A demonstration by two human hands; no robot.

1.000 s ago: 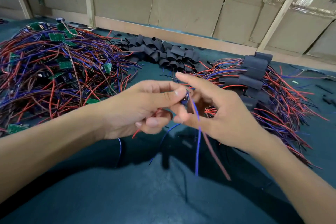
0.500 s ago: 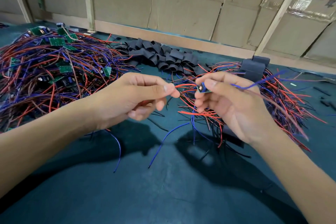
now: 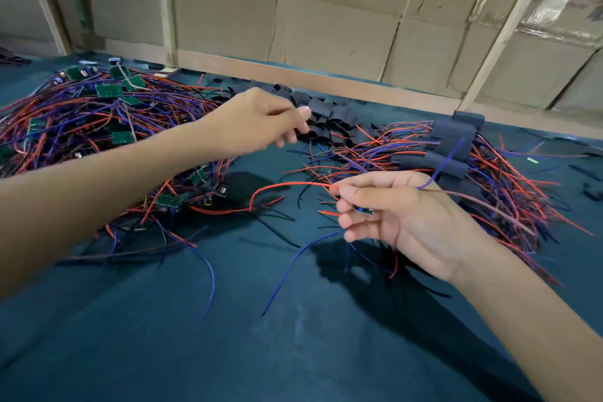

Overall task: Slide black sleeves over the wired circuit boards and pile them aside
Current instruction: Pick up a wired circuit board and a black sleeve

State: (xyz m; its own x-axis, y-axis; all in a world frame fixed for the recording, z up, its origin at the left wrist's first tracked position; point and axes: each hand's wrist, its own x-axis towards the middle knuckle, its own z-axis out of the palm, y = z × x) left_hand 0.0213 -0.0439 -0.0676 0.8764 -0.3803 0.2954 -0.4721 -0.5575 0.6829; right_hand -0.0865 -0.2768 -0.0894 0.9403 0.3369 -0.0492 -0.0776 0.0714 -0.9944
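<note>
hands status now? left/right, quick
Left hand: empty, fingers loosely curled, reaching toward the loose black sleeves.
Right hand: gripping a wired circuit board.

An assembly workshop: heaped wired boards (image 3: pixel 107 127) (red and blue leads), cardboard-lined wall (image 3: pixel 326 26).

Near half of the teal table (image 3: pixel 202 352) open, crossed only by a few stray blue and red wires (image 3: pixel 293 258). Far left blocked by the tangle of bare boards (image 3: pixel 107 127); far right by the sleeved pile (image 3: pixel 456 153), its leads fanning out toward the near right. Between them a narrow lane runs back to the heap of loose sleeves (image 3: pixel 332 121) against the cardboard wall (image 3: pixel 326 26), but the left hand (image 3: pixel 261 121) sits over its left side and the right hand (image 3: pixel 401 219), gripping a wired board, stands at its mouth.
</note>
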